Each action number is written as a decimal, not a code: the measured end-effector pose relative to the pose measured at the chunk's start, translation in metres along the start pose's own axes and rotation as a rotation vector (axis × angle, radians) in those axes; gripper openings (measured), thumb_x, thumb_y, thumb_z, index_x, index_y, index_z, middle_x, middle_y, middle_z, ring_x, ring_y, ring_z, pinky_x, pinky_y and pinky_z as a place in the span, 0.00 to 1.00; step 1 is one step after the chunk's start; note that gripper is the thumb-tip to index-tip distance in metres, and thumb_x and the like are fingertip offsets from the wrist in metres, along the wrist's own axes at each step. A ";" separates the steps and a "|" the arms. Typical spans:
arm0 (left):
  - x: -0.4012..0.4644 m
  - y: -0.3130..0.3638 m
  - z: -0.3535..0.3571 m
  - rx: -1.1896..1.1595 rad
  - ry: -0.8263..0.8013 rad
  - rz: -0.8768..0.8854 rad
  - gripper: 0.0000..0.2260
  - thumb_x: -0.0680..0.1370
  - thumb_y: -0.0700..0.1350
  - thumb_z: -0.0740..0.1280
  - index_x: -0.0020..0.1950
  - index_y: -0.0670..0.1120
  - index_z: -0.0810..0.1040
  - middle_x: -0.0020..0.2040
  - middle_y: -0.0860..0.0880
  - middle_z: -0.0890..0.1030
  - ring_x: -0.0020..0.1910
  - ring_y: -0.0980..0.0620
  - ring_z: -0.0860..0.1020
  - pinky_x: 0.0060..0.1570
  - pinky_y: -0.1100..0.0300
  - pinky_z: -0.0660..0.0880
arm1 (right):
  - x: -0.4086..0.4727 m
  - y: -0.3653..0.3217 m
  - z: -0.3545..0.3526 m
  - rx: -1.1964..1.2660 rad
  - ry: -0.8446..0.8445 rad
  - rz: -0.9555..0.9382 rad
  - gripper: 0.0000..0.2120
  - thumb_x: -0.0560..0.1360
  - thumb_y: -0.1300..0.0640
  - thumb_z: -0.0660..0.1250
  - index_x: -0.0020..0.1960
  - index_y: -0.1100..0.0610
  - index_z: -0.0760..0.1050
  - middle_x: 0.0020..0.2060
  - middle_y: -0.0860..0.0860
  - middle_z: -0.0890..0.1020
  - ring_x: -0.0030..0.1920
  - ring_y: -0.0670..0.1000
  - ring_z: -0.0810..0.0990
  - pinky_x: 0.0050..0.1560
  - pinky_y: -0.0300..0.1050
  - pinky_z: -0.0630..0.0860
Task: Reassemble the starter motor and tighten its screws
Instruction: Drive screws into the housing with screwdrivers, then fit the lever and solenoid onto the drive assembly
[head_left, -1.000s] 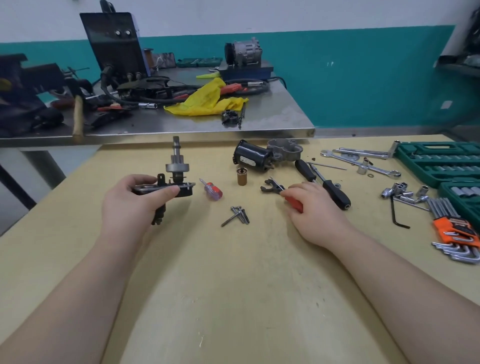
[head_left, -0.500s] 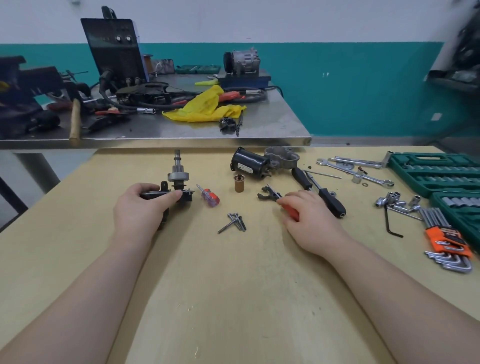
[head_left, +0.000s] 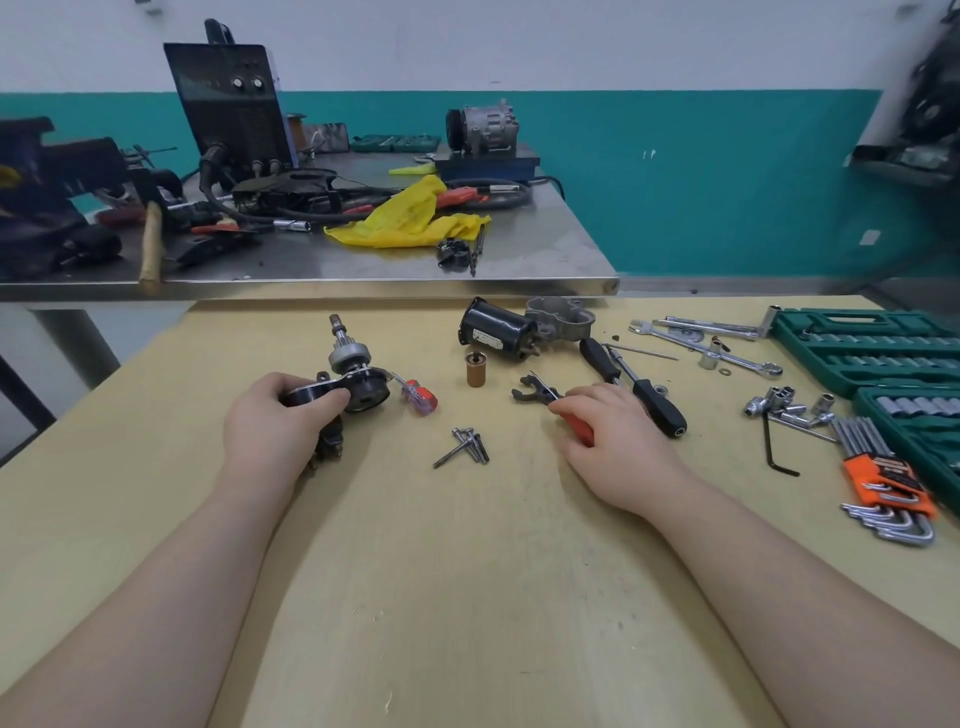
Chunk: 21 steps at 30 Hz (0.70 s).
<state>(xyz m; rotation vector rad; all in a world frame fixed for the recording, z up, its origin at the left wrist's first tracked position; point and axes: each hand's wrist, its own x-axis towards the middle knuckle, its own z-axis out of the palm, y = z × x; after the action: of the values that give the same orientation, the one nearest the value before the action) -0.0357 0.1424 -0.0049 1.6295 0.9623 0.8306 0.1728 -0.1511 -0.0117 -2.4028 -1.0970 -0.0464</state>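
Note:
My left hand (head_left: 280, 415) grips the starter's drive assembly (head_left: 353, 374), a black plate with a pinion shaft pointing up and away. My right hand (head_left: 618, 441) lies over a red-handled tool (head_left: 579, 426), fingers curled round the handle; a black fork lever (head_left: 530, 392) sits at its tip. The black motor body (head_left: 496, 330) lies on its side at the table's back, next to the grey nose housing (head_left: 558, 314). A brass bushing (head_left: 475, 369) stands in front of it. Several screws (head_left: 467, 444) lie between my hands.
A small red screwdriver (head_left: 418, 397) lies right of the assembly. A black-handled ratchet (head_left: 641, 389), wrenches (head_left: 701, 343), loose sockets (head_left: 784, 405), hex keys (head_left: 883, 483) and green socket cases (head_left: 862, 343) fill the right side. A cluttered steel bench (head_left: 545, 254) stands behind.
My left hand has tilted the drive assembly, turning its plate toward the camera and leaning the shaft left. The right hand has stayed on the red-handled tool. The camera has tipped slightly.

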 end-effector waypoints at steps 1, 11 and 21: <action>0.000 0.001 0.000 0.010 -0.010 0.000 0.18 0.63 0.56 0.80 0.48 0.51 0.83 0.36 0.43 0.87 0.28 0.39 0.84 0.27 0.52 0.75 | 0.000 0.000 0.000 0.004 0.001 0.001 0.20 0.81 0.57 0.66 0.72 0.46 0.78 0.68 0.42 0.77 0.74 0.47 0.65 0.75 0.44 0.61; -0.001 0.002 0.006 0.115 0.047 0.097 0.05 0.74 0.50 0.75 0.49 0.55 0.83 0.41 0.50 0.86 0.36 0.48 0.85 0.33 0.57 0.77 | 0.001 -0.003 -0.002 0.056 0.023 0.037 0.19 0.80 0.57 0.68 0.70 0.47 0.79 0.64 0.42 0.79 0.71 0.48 0.69 0.71 0.42 0.64; -0.002 0.007 0.004 0.107 0.133 -0.008 0.05 0.74 0.52 0.73 0.45 0.51 0.83 0.41 0.51 0.87 0.26 0.53 0.81 0.27 0.60 0.74 | -0.001 -0.005 -0.004 0.047 0.018 0.036 0.18 0.80 0.57 0.69 0.70 0.48 0.80 0.62 0.42 0.79 0.71 0.49 0.69 0.71 0.41 0.63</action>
<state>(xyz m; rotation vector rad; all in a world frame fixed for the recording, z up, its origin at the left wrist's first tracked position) -0.0318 0.1381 0.0005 1.6762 1.1220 0.9045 0.1689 -0.1506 -0.0063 -2.3747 -1.0352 -0.0303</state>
